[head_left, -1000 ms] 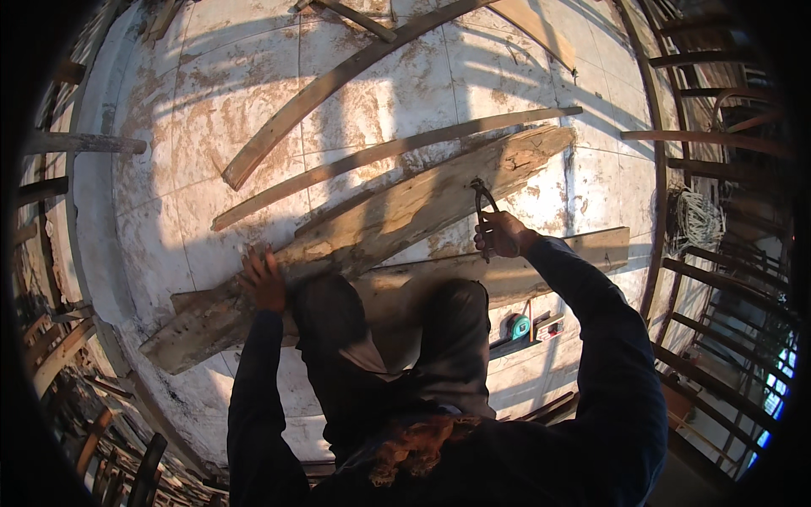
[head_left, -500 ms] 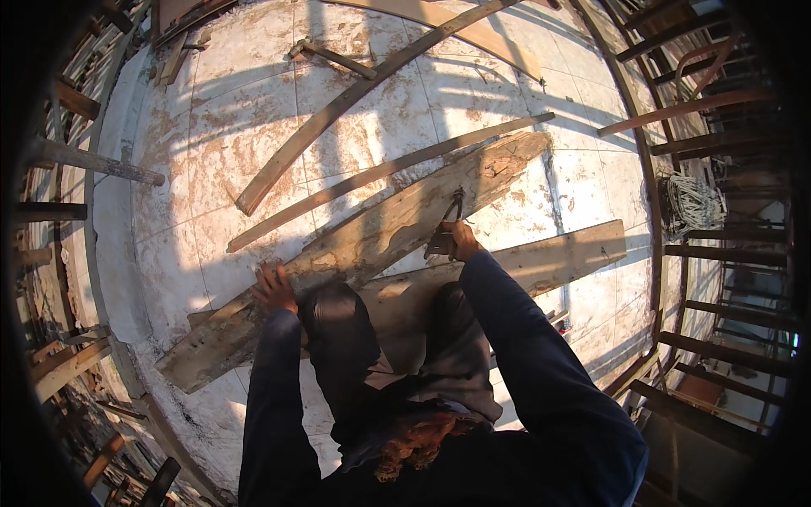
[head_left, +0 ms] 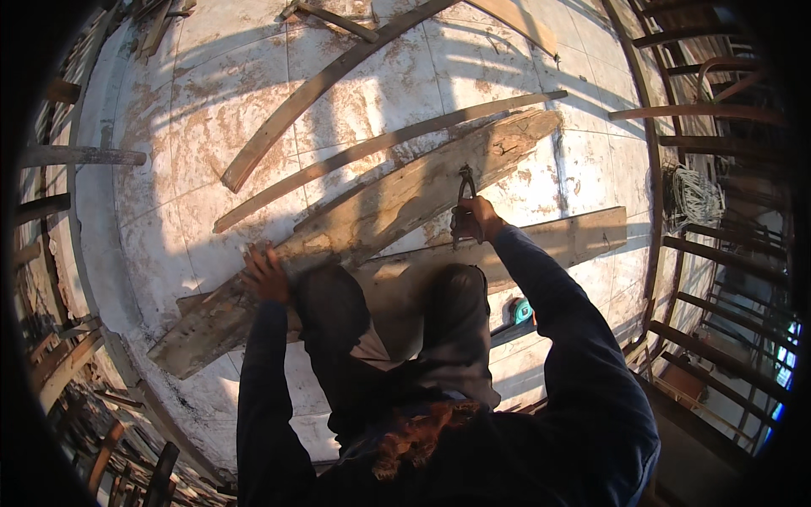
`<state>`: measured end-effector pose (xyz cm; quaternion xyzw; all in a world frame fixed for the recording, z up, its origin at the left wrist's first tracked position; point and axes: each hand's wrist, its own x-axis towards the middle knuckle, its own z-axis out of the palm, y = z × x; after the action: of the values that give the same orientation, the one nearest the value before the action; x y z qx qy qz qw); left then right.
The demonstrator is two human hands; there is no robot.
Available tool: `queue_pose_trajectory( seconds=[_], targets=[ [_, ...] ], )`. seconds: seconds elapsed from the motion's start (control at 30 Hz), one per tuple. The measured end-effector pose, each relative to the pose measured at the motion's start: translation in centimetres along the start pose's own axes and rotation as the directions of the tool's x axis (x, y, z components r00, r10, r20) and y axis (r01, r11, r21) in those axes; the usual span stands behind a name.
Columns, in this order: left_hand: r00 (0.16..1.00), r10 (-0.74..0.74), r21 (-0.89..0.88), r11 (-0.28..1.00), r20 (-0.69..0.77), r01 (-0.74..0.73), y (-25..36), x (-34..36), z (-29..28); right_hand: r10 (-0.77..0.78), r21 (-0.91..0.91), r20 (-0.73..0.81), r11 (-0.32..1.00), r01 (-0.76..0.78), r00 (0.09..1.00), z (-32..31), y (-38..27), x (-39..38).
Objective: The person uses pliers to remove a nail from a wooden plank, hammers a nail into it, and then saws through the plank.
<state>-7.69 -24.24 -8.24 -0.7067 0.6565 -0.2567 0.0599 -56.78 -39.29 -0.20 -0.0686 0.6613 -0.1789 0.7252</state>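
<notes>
My right hand [head_left: 480,218] is closed around the handles of a pair of pincers [head_left: 466,180]. The jaws point away from me and sit over the rough, weathered plank [head_left: 389,207]; whether they grip a nail is too small to make out. My left hand [head_left: 267,274] rests with fingers spread on the near-left part of that plank. The plank runs slantwise from lower left to upper right, its far end split and flaking. Under my knees lies a second board [head_left: 574,245], partly hidden by my legs.
Two long narrow wooden strips [head_left: 372,152] [head_left: 312,93] lie beyond the plank. A hammer [head_left: 338,21] is on the tiled floor [head_left: 228,127] at the far side. By my right knee sits a teal tape measure [head_left: 521,311]. Stacked timber lines both sides, with coiled white cord [head_left: 694,201] at right.
My right hand has shifted slightly right, and the pincers stand more upright, with their handles further apart. The view has moved a little, bringing the tape measure into sight. My left hand stays on the plank.
</notes>
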Motion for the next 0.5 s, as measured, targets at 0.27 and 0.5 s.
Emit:
queue_pose_trajectory(
  seconds=[0.27,0.5],
  targets=[
    [0.848,0.010,-0.179,0.979,0.529,0.101,0.9,1.6,-0.1,-0.830,-0.801,-0.547,0.557,0.218,0.108,8.4,6.5,9.7],
    [0.964,-0.020,-0.124,0.991,0.264,0.054,-0.9,-0.5,0.3,-0.313,0.343,0.020,0.894,0.288,0.949,2.5,2.5,-1.1]
  ],
)
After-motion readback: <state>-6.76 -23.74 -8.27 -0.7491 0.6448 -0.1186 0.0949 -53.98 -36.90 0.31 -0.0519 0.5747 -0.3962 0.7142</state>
